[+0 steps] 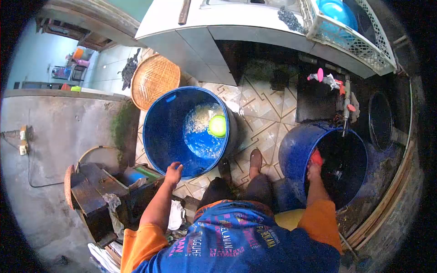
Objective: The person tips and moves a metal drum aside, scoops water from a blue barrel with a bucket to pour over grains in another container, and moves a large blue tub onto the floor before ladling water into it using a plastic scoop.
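Note:
My left hand (174, 174) hovers at the near rim of a large blue drum (152, 123), fingers apart with nothing in them; whether it touches the rim I cannot tell. Inside that drum lie pale wet bits (199, 119) and a lime-green bowl-shaped item (217, 126). At the right, my right hand (313, 171) reaches over the rim of a second blue drum (293, 154), closed on a red object (316, 157) whose kind is unclear. That drum's inside is dark, and a metal tap spout (345, 126) hangs over it.
A round woven bamboo tray (154, 81) leans behind the left drum. Pipes with a pink-handled tap (320, 75) run above the right drum. A white counter (236, 17) holds a white plastic basket (350, 41). Dark wooden furniture (98, 186) stands left on the patterned tile floor (260, 123).

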The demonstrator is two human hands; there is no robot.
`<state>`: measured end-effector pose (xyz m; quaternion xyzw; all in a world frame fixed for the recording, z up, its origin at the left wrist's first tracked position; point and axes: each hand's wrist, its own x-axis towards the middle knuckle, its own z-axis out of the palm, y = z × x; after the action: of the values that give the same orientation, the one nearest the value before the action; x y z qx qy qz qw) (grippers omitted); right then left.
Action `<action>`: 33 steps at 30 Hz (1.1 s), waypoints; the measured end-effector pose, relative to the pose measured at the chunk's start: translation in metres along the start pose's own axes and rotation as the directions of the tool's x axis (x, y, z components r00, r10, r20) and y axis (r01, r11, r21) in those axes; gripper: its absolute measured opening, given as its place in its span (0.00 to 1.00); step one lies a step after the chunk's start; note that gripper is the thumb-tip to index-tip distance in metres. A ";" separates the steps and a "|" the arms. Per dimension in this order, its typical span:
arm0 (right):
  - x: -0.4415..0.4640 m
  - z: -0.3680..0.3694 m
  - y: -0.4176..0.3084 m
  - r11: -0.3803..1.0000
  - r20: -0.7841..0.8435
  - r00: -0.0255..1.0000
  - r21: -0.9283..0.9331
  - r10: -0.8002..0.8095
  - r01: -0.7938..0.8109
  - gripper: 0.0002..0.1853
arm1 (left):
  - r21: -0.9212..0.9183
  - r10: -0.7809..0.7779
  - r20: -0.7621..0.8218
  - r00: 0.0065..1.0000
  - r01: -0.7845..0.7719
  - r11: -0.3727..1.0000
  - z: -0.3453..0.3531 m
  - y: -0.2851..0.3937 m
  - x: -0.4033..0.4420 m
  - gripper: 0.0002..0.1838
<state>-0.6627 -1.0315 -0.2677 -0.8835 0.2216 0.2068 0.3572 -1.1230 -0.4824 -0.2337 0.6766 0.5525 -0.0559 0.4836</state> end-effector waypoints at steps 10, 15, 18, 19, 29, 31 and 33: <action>-0.248 -0.088 -0.068 0.673 0.200 0.971 0.737 -0.133 -0.060 0.19 | -0.064 -0.034 0.060 0.998 0.038 0.997 -0.003 -0.034 0.004 0.19; -0.367 -0.112 -0.116 0.806 0.099 0.959 0.569 -0.265 0.164 0.19 | -0.205 -0.069 0.025 0.997 0.073 0.976 0.005 -0.085 0.034 0.20; -0.430 -0.103 -0.151 0.870 0.119 0.943 0.434 -0.311 0.232 0.20 | -0.298 -0.094 0.022 0.995 0.097 0.950 -0.011 -0.095 0.028 0.20; -0.448 -0.093 -0.165 0.908 0.210 0.913 0.314 -0.351 0.277 0.20 | -0.349 -0.099 0.034 0.994 0.105 0.931 -0.018 -0.098 0.024 0.20; -0.539 0.217 -0.231 0.978 0.832 0.527 0.080 -0.173 0.195 0.15 | -0.479 -0.180 0.004 0.984 0.160 0.863 -0.048 -0.195 0.005 0.18; -0.540 0.292 -0.231 0.984 0.869 0.462 0.152 -0.176 0.088 0.13 | -0.498 -0.166 -0.009 0.986 0.140 0.856 -0.061 -0.201 -0.003 0.18; -0.552 0.349 -0.242 0.978 0.853 0.494 0.206 -0.170 -0.018 0.10 | -0.585 -0.264 0.053 0.963 0.244 0.773 -0.105 -0.172 -0.032 0.17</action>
<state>-1.0554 -0.4877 -0.0780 -0.6317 -0.0082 0.5837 0.5101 -1.3208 -0.4426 -0.2608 0.4140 0.6367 0.0636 0.6475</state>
